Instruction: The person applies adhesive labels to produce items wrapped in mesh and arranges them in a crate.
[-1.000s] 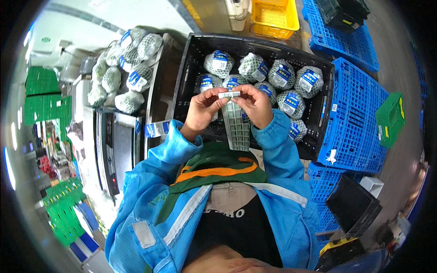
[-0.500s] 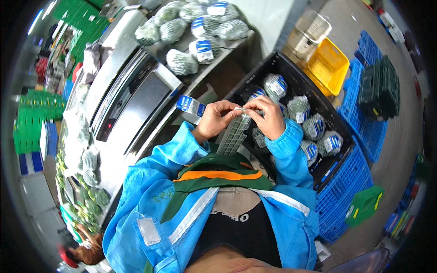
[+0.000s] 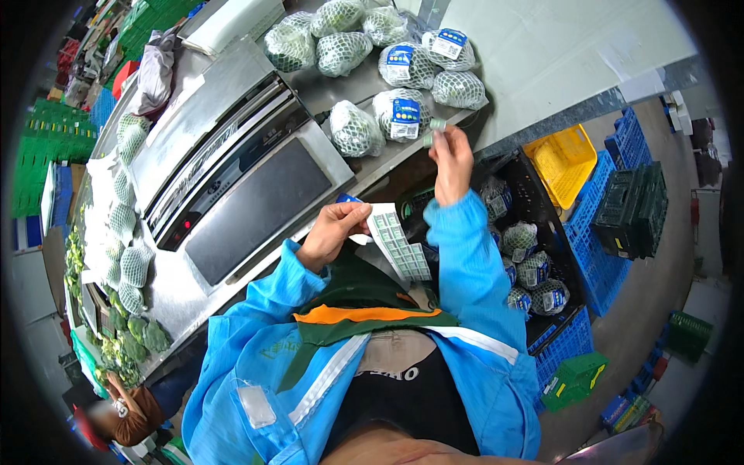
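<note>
My left hand (image 3: 332,234) pinches a white sheet of small green-printed stickers (image 3: 398,246) by its upper left corner, and the sheet hangs down in front of me. Part of a blue label (image 3: 349,199) shows behind those fingers. My right hand (image 3: 452,167) is raised near the steel counter's edge, with a small pale green sticker (image 3: 437,125) at its closed fingertips. Just left of it lies a bundle in white foam netting with a blue label (image 3: 400,115). Beside that bundle is a netted one with no label showing (image 3: 356,129). Several more netted bundles (image 3: 343,53) lie behind.
A wrapping machine with a dark flat plate (image 3: 260,209) stands to the left. Broccoli heads (image 3: 147,333) and netted pieces (image 3: 136,265) lie beyond it. At my right, a black crate (image 3: 552,240) holds several labelled bundles. Yellow (image 3: 559,167) and blue (image 3: 604,252) crates stand farther right.
My hands were together at the sheet's top and are now apart. The right one has moved up and away with a small sticker; the left still holds the sheet. The view has shifted.
</note>
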### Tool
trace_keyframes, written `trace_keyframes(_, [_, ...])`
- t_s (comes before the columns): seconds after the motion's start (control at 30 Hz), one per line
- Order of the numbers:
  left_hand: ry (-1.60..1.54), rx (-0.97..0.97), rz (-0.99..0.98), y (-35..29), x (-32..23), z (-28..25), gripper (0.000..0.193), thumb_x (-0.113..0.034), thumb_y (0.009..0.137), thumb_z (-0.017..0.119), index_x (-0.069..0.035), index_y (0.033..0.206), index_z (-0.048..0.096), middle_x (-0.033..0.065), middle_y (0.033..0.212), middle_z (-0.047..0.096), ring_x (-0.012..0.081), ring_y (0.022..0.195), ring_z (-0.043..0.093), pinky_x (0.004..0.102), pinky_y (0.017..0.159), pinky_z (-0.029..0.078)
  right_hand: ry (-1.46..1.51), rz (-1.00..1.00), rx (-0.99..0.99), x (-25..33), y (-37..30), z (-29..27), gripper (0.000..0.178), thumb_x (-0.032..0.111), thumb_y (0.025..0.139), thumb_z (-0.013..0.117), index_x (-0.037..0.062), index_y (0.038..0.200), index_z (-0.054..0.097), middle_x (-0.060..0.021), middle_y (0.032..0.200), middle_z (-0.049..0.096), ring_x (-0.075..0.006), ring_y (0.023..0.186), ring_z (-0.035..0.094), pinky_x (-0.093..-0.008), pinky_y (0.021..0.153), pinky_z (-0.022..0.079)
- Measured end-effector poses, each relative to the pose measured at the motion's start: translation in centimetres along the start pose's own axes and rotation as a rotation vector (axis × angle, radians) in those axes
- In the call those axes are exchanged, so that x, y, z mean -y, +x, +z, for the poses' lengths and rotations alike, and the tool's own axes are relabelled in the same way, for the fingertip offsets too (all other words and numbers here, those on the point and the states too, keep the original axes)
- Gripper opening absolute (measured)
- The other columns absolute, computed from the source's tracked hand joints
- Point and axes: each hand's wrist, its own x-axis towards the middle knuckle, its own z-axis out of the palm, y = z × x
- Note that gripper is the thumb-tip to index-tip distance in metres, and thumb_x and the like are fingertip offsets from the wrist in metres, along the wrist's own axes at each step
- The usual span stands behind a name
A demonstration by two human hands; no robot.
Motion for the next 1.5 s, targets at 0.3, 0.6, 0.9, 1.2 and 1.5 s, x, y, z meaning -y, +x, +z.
trace_keyframes(0.3, [0.135, 0.072, 0.036, 3.2, -5.0, -0.1, 0.022, -0.019, 0.093, 0.062, 0.001, 0.101, 0.068, -0.0006, 0.081, 0.063, 0.0068, 0.076, 0.054, 0.0229, 0.073, 0.045, -0.212, -0.009, -0.211, -8.7, 12.1, 2.2, 0.054, 0.003, 0.074, 0.075, -0.0017, 0.119, 0.046, -0.0118, 0.090, 0.065, -0.0157, 0.079, 0.060, -0.0299, 0.070, 0.049])
trace_keyframes(0.6, [0.095, 0.012, 0.118, 6.0, -9.1, -0.1, 0.021, -0.013, 0.096, 0.056, 0.000, 0.112, 0.060, -0.0002, 0.092, 0.063, 0.0057, 0.083, 0.055, 0.0212, 0.076, 0.044, -0.173, -0.180, -0.412, -2.2, 18.0, 0.8, 0.025, 0.016, 0.085, 0.068, -0.0064, 0.096, 0.065, -0.0081, 0.089, 0.067, -0.0120, 0.078, 0.059, -0.0280, 0.068, 0.048])
trace_keyframes(0.9, [0.036, 0.023, 0.140, 7.2, -10.6, -0.5, 0.023, -0.006, 0.095, 0.056, -0.003, 0.117, 0.057, -0.0046, 0.089, 0.056, 0.0027, 0.079, 0.049, 0.0174, 0.073, 0.039, 0.159, -0.114, -0.600, 0.9, 32.2, 2.2, 0.030, 0.014, 0.078, 0.073, -0.0075, 0.098, 0.067, -0.0139, 0.095, 0.067, -0.0206, 0.081, 0.064, -0.0329, 0.069, 0.052])
trace_keyframes(1.2, [0.180, -0.003, 0.073, 8.9, -13.1, 0.0, 0.033, -0.002, 0.089, 0.063, -0.003, 0.121, 0.058, -0.0008, 0.098, 0.062, 0.0050, 0.083, 0.054, 0.0196, 0.070, 0.044, -0.472, -0.031, -0.372, -2.1, 34.7, -1.2, 0.029, 0.013, 0.068, 0.075, -0.0104, 0.084, 0.068, -0.0174, 0.085, 0.070, -0.0253, 0.073, 0.066, -0.0391, 0.068, 0.054])
trace_keyframes(1.5, [0.137, -0.081, 0.314, 11.2, -13.2, -1.1, 0.032, 0.003, 0.088, 0.063, 0.001, 0.120, 0.059, 0.0010, 0.098, 0.063, 0.0055, 0.087, 0.056, 0.0194, 0.077, 0.046, -0.399, -0.072, 0.510, 7.6, 11.2, 8.0, 0.028, 0.001, 0.080, 0.067, 0.0018, 0.108, 0.063, -0.0088, 0.099, 0.066, -0.0168, 0.086, 0.062, -0.0283, 0.075, 0.050])
